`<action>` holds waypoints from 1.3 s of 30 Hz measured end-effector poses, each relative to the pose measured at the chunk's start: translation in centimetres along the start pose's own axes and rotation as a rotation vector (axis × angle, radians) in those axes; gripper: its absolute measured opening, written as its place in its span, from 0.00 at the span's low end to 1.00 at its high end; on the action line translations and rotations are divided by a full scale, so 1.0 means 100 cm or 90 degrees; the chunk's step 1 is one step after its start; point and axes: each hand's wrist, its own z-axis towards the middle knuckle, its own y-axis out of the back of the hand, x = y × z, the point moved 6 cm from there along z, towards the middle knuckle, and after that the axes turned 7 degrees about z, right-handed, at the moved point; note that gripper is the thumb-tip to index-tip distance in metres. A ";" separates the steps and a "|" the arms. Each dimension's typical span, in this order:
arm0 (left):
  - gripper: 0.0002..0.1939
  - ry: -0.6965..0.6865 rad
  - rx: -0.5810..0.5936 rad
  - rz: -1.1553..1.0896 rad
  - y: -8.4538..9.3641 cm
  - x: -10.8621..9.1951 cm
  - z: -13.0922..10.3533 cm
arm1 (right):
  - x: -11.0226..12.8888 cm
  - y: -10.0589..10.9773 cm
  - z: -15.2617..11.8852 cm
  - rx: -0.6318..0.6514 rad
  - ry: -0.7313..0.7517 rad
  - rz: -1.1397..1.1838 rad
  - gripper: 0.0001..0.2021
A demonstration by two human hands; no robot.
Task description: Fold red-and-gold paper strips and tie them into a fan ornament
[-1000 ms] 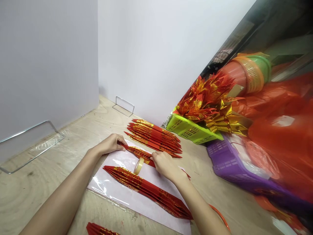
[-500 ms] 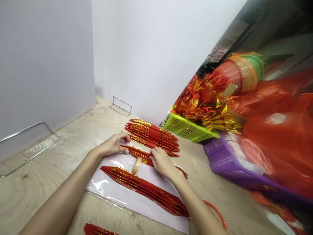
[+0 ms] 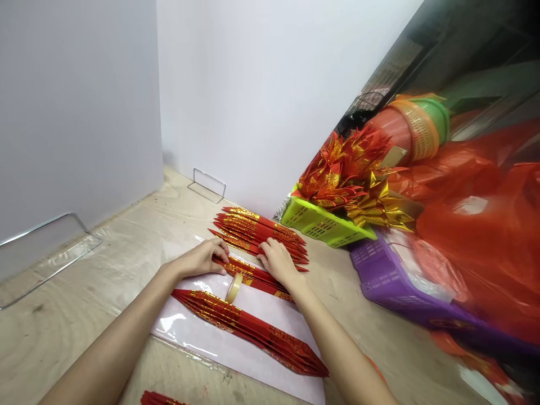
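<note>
- Head view: left hand [image 3: 211, 259], fingers curled about strip [image 3: 258, 274] near its left end; grip cannot be told.
- Right hand [image 3: 277, 262]: fingers bent at strip's far edge; grip unclear.
- Tape [image 3: 234, 287]: just this side of left fingertips.
- Pile [image 3: 266, 227]: just beyond right fingertips.

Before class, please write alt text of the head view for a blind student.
A person's left hand and right hand are at a pleated red-and-gold paper strip on a pale sheet. A tape roll stands between it and a nearer strip; similar strips lie beyond.
</note>
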 end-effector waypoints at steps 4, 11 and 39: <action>0.12 0.020 0.008 -0.004 0.002 -0.004 -0.003 | -0.005 -0.001 0.011 0.003 0.003 -0.028 0.11; 0.14 0.036 0.002 -0.012 0.001 0.000 -0.003 | -0.007 0.004 0.005 0.034 0.026 0.006 0.12; 0.21 0.076 -0.023 -0.032 0.004 0.006 -0.008 | -0.008 0.028 -0.056 0.077 -0.001 0.145 0.07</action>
